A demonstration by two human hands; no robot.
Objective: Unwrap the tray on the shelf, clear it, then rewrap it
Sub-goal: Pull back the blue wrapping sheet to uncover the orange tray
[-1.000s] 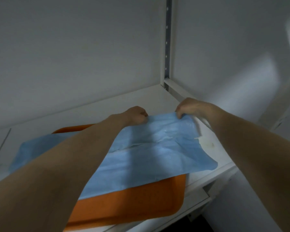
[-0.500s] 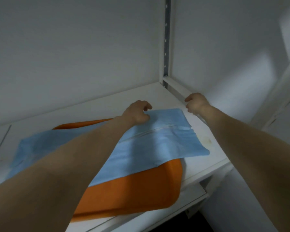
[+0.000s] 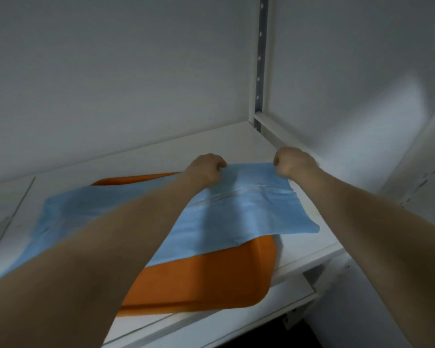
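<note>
An orange tray [image 3: 211, 280] lies on the white shelf [image 3: 309, 252], its near right corner bare. A light blue wrap sheet [image 3: 236, 214] is spread over the tray and hangs past its right side onto the shelf. My left hand [image 3: 206, 169] grips the sheet's far edge with curled fingers. My right hand [image 3: 291, 164] grips the same far edge at the right corner. Both forearms reach across the tray and hide much of its middle and left part.
The shelf's back wall and right side wall [image 3: 349, 84] close in the space, with a slotted metal upright [image 3: 260, 59] in the corner. The shelf's front edge [image 3: 261, 320] runs below the tray. A clear panel [image 3: 5, 207] sits at the far left.
My right hand, off the sheet half a second ago, has come back and taken hold of its far right corner. My left hand stays on the far edge.
</note>
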